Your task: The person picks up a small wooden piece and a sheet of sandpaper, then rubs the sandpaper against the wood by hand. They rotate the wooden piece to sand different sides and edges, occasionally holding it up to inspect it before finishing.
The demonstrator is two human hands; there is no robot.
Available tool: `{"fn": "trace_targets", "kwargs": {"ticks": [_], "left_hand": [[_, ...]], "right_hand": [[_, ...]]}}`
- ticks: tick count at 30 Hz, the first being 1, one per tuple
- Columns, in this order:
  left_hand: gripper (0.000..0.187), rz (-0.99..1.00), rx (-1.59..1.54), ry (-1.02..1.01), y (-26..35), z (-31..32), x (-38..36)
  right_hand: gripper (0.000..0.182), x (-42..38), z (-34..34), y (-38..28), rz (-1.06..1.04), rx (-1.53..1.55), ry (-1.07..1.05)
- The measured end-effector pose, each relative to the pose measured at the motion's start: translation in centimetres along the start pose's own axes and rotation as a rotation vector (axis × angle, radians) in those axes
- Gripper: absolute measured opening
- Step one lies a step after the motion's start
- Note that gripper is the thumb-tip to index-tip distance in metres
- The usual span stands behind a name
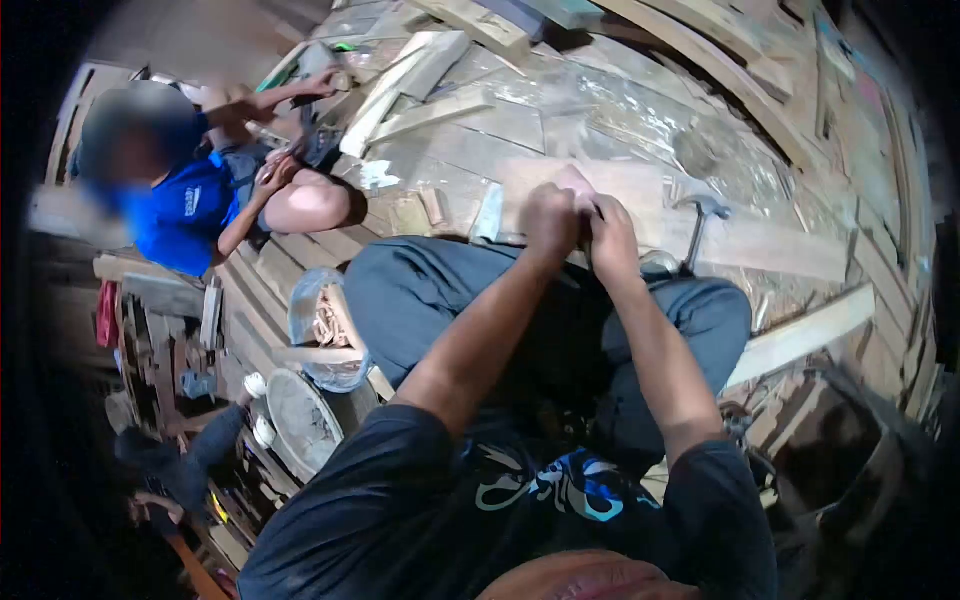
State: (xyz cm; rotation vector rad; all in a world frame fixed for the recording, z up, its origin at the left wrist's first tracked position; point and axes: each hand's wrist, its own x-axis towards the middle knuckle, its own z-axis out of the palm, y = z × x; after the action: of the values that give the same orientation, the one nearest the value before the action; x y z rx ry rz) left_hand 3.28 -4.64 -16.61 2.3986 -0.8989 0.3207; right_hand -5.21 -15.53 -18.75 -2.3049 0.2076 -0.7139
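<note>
Pinkish piece (pixel 574 180) between the two hands (pixel 550 222) (pixel 612 236)

The scene is viewed from the wearer's head, with the camera faced forward and steeply downward. The chest (pixel 560 490) is shown from very near, and the left hand (pixel 548 222) and right hand (pixel 612 238) from within arm's reach. Beyond them, the floor (pixel 500 130) is covered as far as the timber (pixel 690 75). At left, a seated person (pixel 190 215) is taken in by the wide, curved, dark-edged view.
</note>
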Motion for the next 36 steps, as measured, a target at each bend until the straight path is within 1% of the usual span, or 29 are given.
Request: {"fn": "trace_targets", "kwargs": {"ticks": [2, 3, 5, 6, 7, 8, 9, 10, 11, 13, 15, 18, 20, 21, 24, 25, 28, 29, 31, 33, 34, 36], "left_hand": [[0.010, -0.072, -0.005, -0.071, -0.3, 0.4, -0.4], [0.010, -0.091, -0.021, -0.047, 0.0, 0.9, -0.4], [0.009, -0.133, -0.039, 0.012, -0.1, 1.3, 0.0], [0.008, -0.122, -0.047, 0.014, -0.3, 1.6, 0.5], [0.008, -0.112, -0.058, 0.014, -0.4, 2.0, 1.2], [0.008, -0.102, -0.071, 0.016, -0.2, 2.0, 1.6], [0.008, -0.120, -0.084, -0.070, -0.2, 1.4, 1.6], [0.008, -0.133, -0.058, -0.074, 0.1, 1.0, 1.5], [0.009, -0.144, -0.030, -0.081, 0.6, 0.4, 0.9], [0.010, -0.178, -0.004, -0.084, 0.7, 0.1, 0.0], [0.011, -0.162, -0.057, -0.068, 0.6, 0.1, 0.4], [0.011, -0.163, -0.089, -0.045, 0.0, 1.0, 1.1], [0.012, -0.171, -0.097, -0.031, 0.0, 1.4, 1.6], [0.012, -0.127, -0.069, -0.047, 0.2, 0.7, 1.3], [0.014, -0.199, -0.024, -0.159, 0.3, -0.4, 0.1], [0.016, -0.186, -0.018, -0.108, 0.0, 0.1, -0.4], [0.016, -0.015, -0.055, -0.010, -0.1, 0.3, 0.5], [0.014, -0.082, -0.065, 0.001, -0.7, 1.7, 0.8], [0.014, -0.118, -0.073, -0.001, -0.8, 2.1, 1.4], [0.014, -0.161, -0.046, -0.014, 0.1, 1.1, 1.0], [0.014, -0.188, -0.013, -0.054, 0.4, 0.7, 0.4], [0.015, -0.234, 0.059, -0.133, 0.9, -0.2, -0.4]], "right_hand": [[0.025, 0.2, -0.4, -0.7, 0.235, 0.307, -0.023], [0.026, 0.3, -0.9, -1.6, 0.252, 0.294, -0.008], [0.027, 0.1, -0.1, -0.8, 0.222, 0.217, 0.002], [0.027, 0.0, 0.4, -0.4, 0.203, 0.181, 0.002], [0.027, -0.4, 0.6, 0.0, 0.124, 0.094, 0.029], [0.026, -0.5, 0.6, 0.0, 0.126, 0.054, -0.012], [0.026, -0.5, 0.6, -0.1, 0.126, 0.013, -0.053], [0.026, -0.2, 0.4, 0.0, 0.124, -0.028, -0.091], [0.026, -0.2, 0.5, 0.1, 0.115, 0.016, -0.057], [0.023, -0.4, 0.5, 0.1, 0.051, -0.049, -0.046], [0.019, 0.1, -0.1, -0.3, -0.025, -0.103, -0.019], [0.018, 0.2, 0.7, 0.4, 0.053, 0.044, 0.021], [0.017, 0.0, 0.7, 0.2, 0.040, 0.017, 0.025], [0.017, 0.2, 0.4, 0.0, 0.030, 0.003, 0.032], [0.016, 0.7, -1.1, -1.2, -0.058, -0.055, 0.047], [0.017, 0.5, -0.5, -0.6, -0.051, -0.098, 0.025], [0.016, 0.1, 0.7, 0.1, 0.088, -0.032, -0.009], [0.016, 0.0, 0.7, -0.2, 0.077, -0.019, 0.016], [0.016, 0.3, -0.1, -0.7, 0.048, -0.001, 0.074], [0.016, -0.2, 0.3, -0.3, 0.024, -0.094, 0.017], [0.016, 0.0, 0.4, 0.0, 0.009, -0.140, -0.001], [0.018, 0.4, -0.5, -0.8, 0.005, -0.135, -0.025]]}}
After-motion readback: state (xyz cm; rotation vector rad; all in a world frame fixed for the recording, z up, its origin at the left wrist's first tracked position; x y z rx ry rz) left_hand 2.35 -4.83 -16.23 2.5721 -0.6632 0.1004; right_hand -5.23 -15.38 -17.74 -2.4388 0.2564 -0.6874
